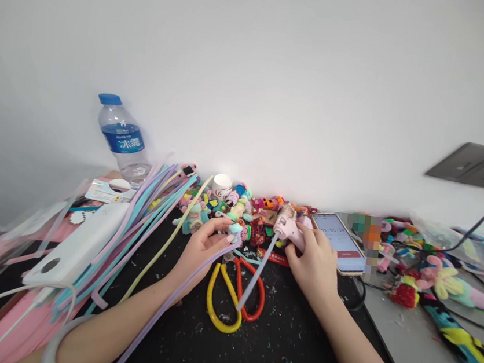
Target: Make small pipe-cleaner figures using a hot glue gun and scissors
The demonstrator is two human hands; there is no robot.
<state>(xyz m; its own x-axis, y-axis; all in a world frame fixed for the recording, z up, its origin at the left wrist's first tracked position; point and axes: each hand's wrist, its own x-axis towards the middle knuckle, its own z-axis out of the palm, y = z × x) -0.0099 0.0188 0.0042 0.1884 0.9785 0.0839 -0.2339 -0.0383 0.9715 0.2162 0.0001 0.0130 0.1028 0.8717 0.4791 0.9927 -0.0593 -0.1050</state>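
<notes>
A small pastel fuzzy piece (235, 230) is pinched between the fingers of the left hand (206, 244), above the black bench (188, 350); a lavender strip (130, 352) trails from there along the forearm. The right hand's (316, 266) fingers curl round a pink glue gun (292, 234). Scissors (209, 301) lie between the forearms, a phone (340, 242) beside the right hand.

Bright, soft, even light.
Wide-angle distortion slants the wall socket (475, 166); the top-right corner darkens; pixelation beside the phone (343, 248).
</notes>
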